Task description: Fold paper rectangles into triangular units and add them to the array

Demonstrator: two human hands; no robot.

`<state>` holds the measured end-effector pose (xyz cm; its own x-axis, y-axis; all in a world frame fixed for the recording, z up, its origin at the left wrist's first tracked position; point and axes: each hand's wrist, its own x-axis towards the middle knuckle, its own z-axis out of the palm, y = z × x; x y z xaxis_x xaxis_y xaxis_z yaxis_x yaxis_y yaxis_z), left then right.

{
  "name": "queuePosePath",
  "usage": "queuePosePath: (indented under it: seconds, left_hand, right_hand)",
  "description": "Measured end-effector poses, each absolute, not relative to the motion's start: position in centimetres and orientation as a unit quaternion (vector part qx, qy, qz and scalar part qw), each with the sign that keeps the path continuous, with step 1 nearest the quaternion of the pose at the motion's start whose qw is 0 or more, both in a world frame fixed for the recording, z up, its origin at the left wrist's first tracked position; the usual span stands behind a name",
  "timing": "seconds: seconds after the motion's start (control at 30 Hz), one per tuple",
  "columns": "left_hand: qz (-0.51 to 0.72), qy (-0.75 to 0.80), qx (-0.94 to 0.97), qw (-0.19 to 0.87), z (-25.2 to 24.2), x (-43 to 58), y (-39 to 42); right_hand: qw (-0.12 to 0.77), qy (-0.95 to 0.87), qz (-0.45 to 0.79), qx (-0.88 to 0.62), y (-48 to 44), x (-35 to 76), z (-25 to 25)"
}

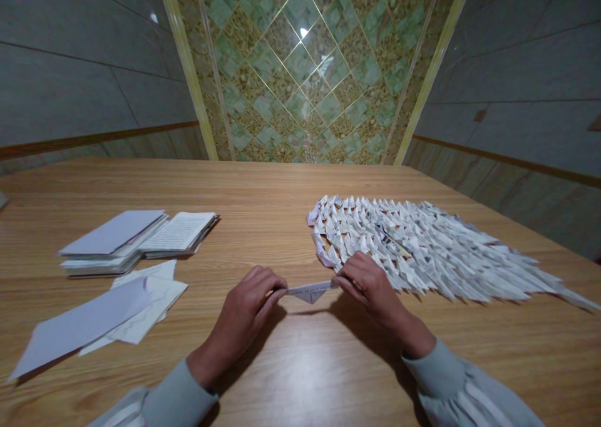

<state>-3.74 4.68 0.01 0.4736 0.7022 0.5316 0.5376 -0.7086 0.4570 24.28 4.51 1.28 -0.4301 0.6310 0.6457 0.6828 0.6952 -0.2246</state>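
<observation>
My left hand [241,314] and my right hand [373,287] pinch the two ends of a small folded paper strip [310,292], whose triangular point faces me. The strip is white with faint print. To the right lies a large mass of folded paper units [425,248], packed in overlapping rows on the wooden table [282,201]. My right hand is over its near edge, and I cannot tell if it touches the units.
A thick pile of opened printed paper [138,242] sits at the left. Nearer me lie loose white sheets [153,298] and a long pale lilac sheet [79,324]. Tiled walls [305,70] rise beyond the table's far edge.
</observation>
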Motion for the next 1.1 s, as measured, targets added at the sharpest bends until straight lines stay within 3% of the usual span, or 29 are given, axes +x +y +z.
queuePosePath:
  seconds: [0.17,0.3,0.47,0.53,0.67,1.1]
  left_hand:
    - [0.334,0.360,0.866,0.094,0.0,-3.6,4.4]
    - [0.312,0.332,0.887,0.072,-0.1,-2.8,4.0]
    - [0.400,0.362,0.838,0.084,-0.2,-1.7,2.9]
    - [0.425,0.395,0.805,0.124,-0.2,-0.8,2.2]
    - [0.356,0.402,0.783,0.313,-0.1,1.3,1.5]
    - [0.412,0.413,0.607,0.540,-1.3,2.1,1.7]
  right_hand:
    - [0.382,-0.826,-0.007,-0.414,3.7,23.7,1.7]
    - [0.317,-0.860,0.081,-0.392,2.5,21.5,0.9]
    - [0.323,-0.813,0.147,-0.462,1.9,20.1,0.2]
    - [0.358,-0.768,0.193,-0.495,1.8,19.9,0.2]
    - [0.404,-0.692,0.309,-0.513,1.6,19.2,0.1]
    - [0.410,-0.649,0.433,-0.473,1.2,18.8,-0.2]
